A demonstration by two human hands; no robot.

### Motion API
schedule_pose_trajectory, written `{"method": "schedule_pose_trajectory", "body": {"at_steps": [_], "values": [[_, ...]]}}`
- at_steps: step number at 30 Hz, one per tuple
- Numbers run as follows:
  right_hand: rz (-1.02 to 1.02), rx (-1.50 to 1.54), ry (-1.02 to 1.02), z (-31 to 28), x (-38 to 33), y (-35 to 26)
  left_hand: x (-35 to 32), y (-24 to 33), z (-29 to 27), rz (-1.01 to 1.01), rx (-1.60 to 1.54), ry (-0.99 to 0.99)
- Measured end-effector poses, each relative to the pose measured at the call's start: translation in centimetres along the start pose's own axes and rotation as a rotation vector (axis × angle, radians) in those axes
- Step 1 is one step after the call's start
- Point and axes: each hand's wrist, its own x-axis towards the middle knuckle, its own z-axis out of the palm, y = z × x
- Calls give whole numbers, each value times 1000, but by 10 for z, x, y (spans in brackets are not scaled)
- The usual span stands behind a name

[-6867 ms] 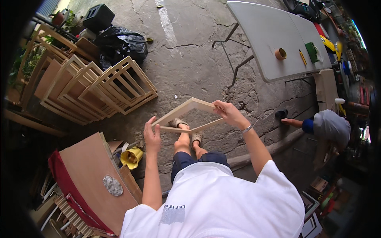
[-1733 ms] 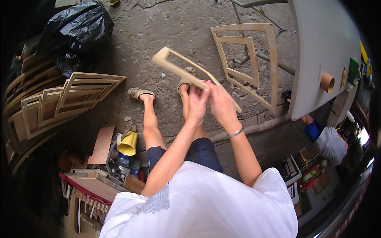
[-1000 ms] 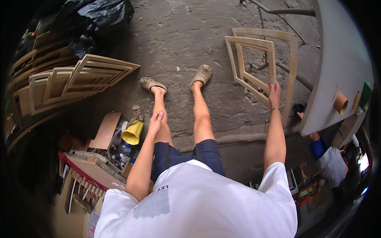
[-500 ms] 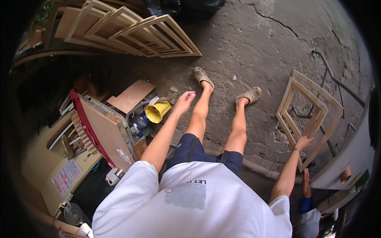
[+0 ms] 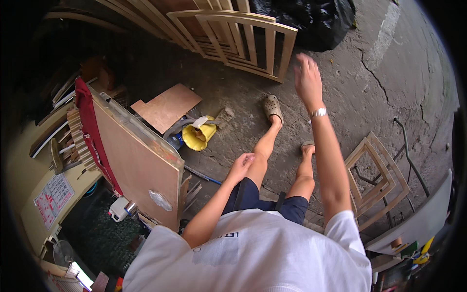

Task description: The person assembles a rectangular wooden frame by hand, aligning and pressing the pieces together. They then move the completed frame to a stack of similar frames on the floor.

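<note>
My right hand (image 5: 309,82) reaches forward with its fingers loosely stretched and nothing in it. It is slightly blurred and shows just right of the nearest light wooden frame (image 5: 288,53) in a leaning row, apparently not touching it. My left hand (image 5: 241,168) hangs above my left thigh, its fingers slightly bent and empty. On the right, a pair of nested wooden frames (image 5: 357,194) leans near a bent metal bar (image 5: 411,155), apart from both hands.
A black plastic bag (image 5: 326,24) lies behind the frame row. To my left are a plywood piece (image 5: 168,107), a yellow bucket-like container (image 5: 199,136) and a large upright board (image 5: 141,151). A pale panel (image 5: 418,214) stands at right. Cracked concrete (image 5: 369,92) lies ahead.
My right hand has let go of the nested frames on the right and swung forward and left toward the row. My left hand has drawn back toward my thigh. The view has shifted.
</note>
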Motion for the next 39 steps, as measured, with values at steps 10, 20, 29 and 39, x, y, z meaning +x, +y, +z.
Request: {"method": "schedule_pose_trajectory", "body": {"at_steps": [10, 20, 29, 39], "values": [[41, -444, -56, 110, 139, 0, 20, 39, -58, 52, -330, 161], [-26, -252, -390, 136, 83, -108, 45, 123, -44, 367, -201, 705], [-39, 23, -593, 81, -11, -130, 173, 411, -202, 945, -477, 818], [629, 34, -508, -186, -188, -99, 439, 371, -165, 40, -1102, 223]]}}
